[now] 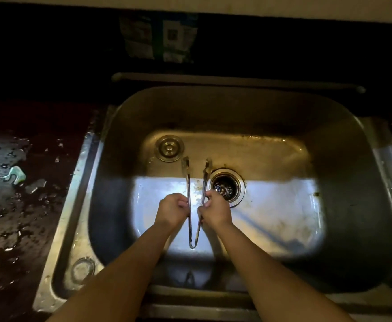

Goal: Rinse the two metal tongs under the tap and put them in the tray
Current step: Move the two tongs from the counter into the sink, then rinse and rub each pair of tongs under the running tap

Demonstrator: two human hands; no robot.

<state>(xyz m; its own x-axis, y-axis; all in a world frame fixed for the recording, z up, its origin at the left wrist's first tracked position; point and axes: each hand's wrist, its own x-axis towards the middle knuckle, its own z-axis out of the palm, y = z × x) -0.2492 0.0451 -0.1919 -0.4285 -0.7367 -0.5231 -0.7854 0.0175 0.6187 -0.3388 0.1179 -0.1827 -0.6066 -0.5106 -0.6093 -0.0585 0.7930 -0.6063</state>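
Holding one pair of metal tongs [196,201] over the sink [353,182] basin, tips pointing away, hinge end toward the person. Left hand [172,210] grip pinches the left arm, right hand [214,211] grip pinches the right arm. Open drain [227,185] just right of the tongs, strainer plug [169,148] beyond-left. Wet counter [15,205] left of the sink.

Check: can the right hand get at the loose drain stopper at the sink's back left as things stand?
Probably not right away. The right hand is closed on one arm of the tongs, and the drain stopper lies past the tong tips on the left hand's side. Nothing else blocks the way.
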